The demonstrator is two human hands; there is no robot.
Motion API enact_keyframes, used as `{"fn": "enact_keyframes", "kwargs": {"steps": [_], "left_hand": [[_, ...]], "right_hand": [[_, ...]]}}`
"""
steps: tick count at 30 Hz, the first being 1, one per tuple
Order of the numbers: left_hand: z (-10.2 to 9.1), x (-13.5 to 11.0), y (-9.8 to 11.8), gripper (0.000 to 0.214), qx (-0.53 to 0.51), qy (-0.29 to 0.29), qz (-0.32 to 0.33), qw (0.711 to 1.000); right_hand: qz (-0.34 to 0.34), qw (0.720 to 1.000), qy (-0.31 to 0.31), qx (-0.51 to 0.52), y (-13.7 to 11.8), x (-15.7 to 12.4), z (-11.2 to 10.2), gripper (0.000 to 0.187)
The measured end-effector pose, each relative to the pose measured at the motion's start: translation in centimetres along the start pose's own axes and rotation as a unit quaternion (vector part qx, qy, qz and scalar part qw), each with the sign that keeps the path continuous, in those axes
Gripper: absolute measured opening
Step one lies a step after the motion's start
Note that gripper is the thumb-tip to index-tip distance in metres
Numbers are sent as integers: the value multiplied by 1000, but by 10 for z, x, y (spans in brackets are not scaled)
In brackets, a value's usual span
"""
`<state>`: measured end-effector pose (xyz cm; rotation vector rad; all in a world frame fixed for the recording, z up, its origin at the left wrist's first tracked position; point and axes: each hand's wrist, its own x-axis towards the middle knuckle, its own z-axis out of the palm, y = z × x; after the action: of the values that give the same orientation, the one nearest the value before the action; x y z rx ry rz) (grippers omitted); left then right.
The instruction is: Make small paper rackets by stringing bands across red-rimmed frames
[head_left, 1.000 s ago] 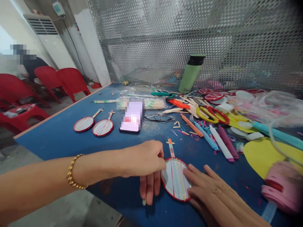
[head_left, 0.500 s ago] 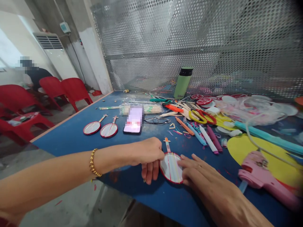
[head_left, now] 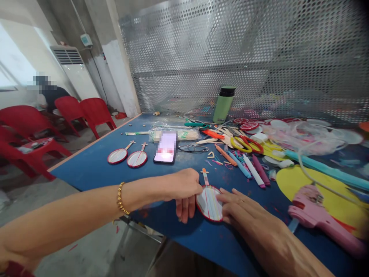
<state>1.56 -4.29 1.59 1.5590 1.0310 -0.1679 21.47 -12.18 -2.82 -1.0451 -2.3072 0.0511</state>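
Note:
A small toy banjo [head_left: 210, 206] lies on the blue table, with a white round face, a red rim, coloured strands stretched down it and a craft-stick neck. My left hand [head_left: 187, 188], closed in a pinch, is at its left rim near the neck; the thumb and index tips are partly hidden. Over the right rim rest the fingertips of my right hand [head_left: 245, 215], holding that edge; its thumb cannot be seen clearly. Two similar toy banjos, the left one [head_left: 117, 156] and the right one [head_left: 137, 159], lie further left, next to a lit phone [head_left: 165, 148].
A pink glue gun [head_left: 323, 215] sits at right on a yellow round sheet [head_left: 291, 184]. Markers [head_left: 254, 172], yellow-handled scissors [head_left: 241, 144], glasses [head_left: 193, 148] and a green bottle [head_left: 224, 104] stand or lie behind. Red chairs [head_left: 96, 111] and a seated person are at left.
The view has shifted slightly, so the scene sits a little further right. Both hands keep nearly the same positions at the toy banjo's rim.

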Motion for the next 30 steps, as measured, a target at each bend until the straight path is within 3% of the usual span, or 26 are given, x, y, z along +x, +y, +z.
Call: {"fn": "enact_keyframes", "kwargs": {"steps": [14, 22, 30], "left_hand": [[-4, 11, -5, 28, 49, -19, -27, 998], [-13, 11, 2, 29, 87, -36, -47, 994], [-18, 11, -7, 13, 15, -29, -12, 999]], "right_hand": [[-22, 1000, -13, -1, 15, -17, 12, 22], [-29, 1000, -3, 6, 8, -16, 8, 23], [-46, 999, 7, -7, 12, -16, 5, 24]]}}
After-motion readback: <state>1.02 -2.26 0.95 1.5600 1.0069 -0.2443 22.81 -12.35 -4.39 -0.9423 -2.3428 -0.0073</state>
